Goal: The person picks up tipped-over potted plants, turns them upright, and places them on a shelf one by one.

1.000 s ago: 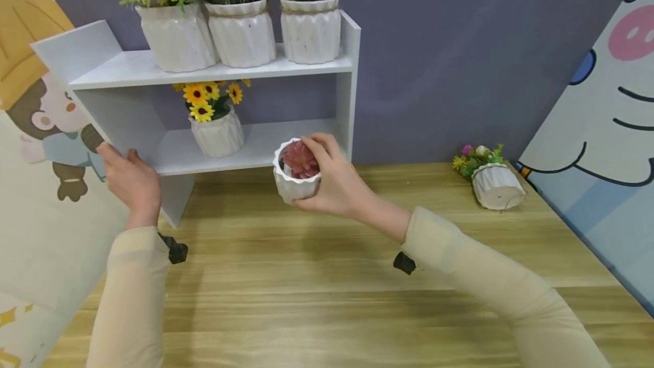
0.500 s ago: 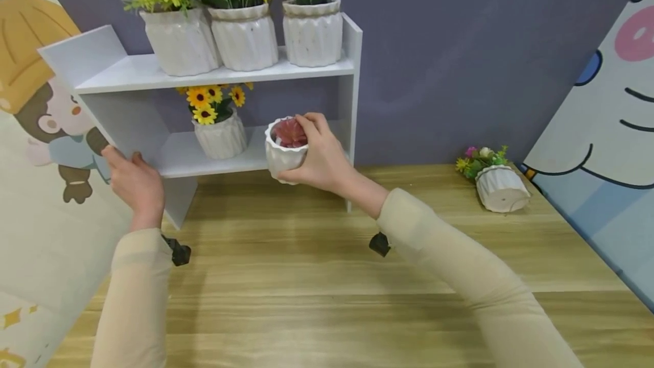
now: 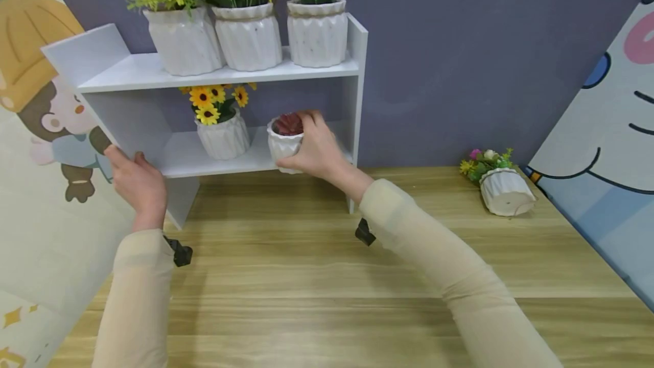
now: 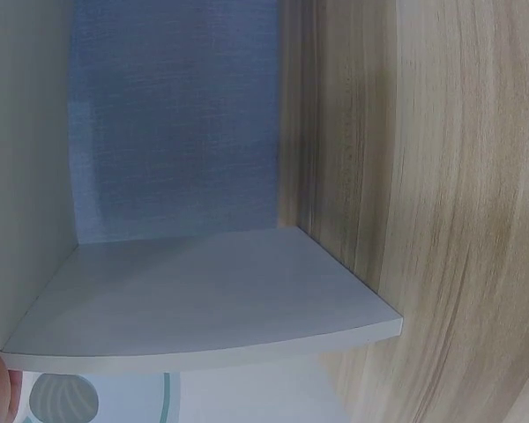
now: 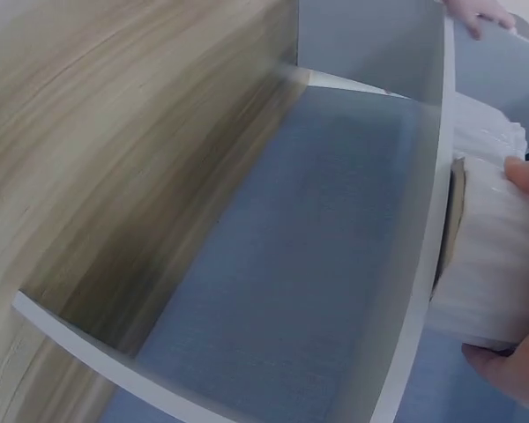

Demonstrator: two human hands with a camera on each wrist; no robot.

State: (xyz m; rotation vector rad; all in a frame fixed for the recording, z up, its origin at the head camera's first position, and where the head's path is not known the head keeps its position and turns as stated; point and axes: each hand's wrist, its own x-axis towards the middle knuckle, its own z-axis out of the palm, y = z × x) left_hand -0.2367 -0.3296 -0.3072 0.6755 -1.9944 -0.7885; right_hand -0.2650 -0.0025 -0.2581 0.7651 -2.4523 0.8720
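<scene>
My right hand (image 3: 321,149) holds a white ribbed pot (image 3: 284,145) with a dark red succulent (image 3: 288,124). Thumb and fingers lie around the pot's side, at the front of the white shelf unit's lower board (image 3: 258,158). In the right wrist view the pot (image 5: 494,251) is over that board's edge, part of its base showing; whether it touches the board I cannot tell. My left hand (image 3: 139,186) grips the front edge of the unit's left side panel (image 3: 128,112). To the left of the held pot, a sunflower pot (image 3: 225,137) stands on the lower board.
Three white pots of yellow flowers, one in the middle (image 3: 247,38), line the upper board (image 3: 148,68). A white pot with mixed flowers (image 3: 506,191) lies tipped over at the right on the wooden table (image 3: 286,300). A grey-purple wall (image 3: 449,72) stands behind.
My right hand has carried the succulent pot up and away from me, from in front of the unit to the lower board. My left hand stays at the side panel.
</scene>
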